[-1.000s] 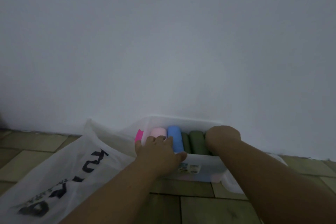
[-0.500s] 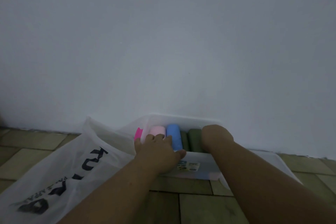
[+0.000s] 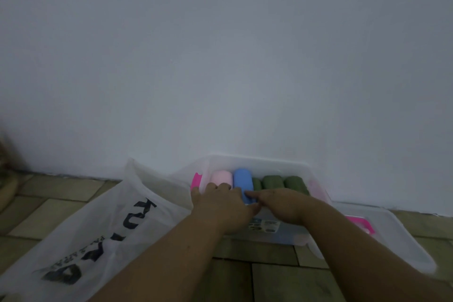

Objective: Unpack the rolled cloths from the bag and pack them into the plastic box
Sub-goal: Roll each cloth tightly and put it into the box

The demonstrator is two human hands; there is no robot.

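A clear plastic box [image 3: 257,158] stands on the floor against the wall. Side by side inside it lie a pale pink roll [image 3: 221,176], a blue roll [image 3: 242,179] and three dark green rolls [image 3: 270,181]. My left hand [image 3: 223,206] drapes over the box's near wall, fingers on the pink roll's near end and thumb outside. My right hand [image 3: 282,206] lies flat on the near ends of the green rolls, its index finger touching the blue roll. The white plastic bag [image 3: 98,228] with black lettering lies flattened to the left.
The box's clear lid [image 3: 397,240] with a pink latch [image 3: 360,224] lies on the tiled floor [image 3: 282,282] to the right. Another pink latch [image 3: 196,180] sticks out at the box's left end. A plain wall rises directly behind the box.
My right hand has come out of the box's right end and moved left onto the near ends of the green rolls, uncovering them. My left hand has stayed put.
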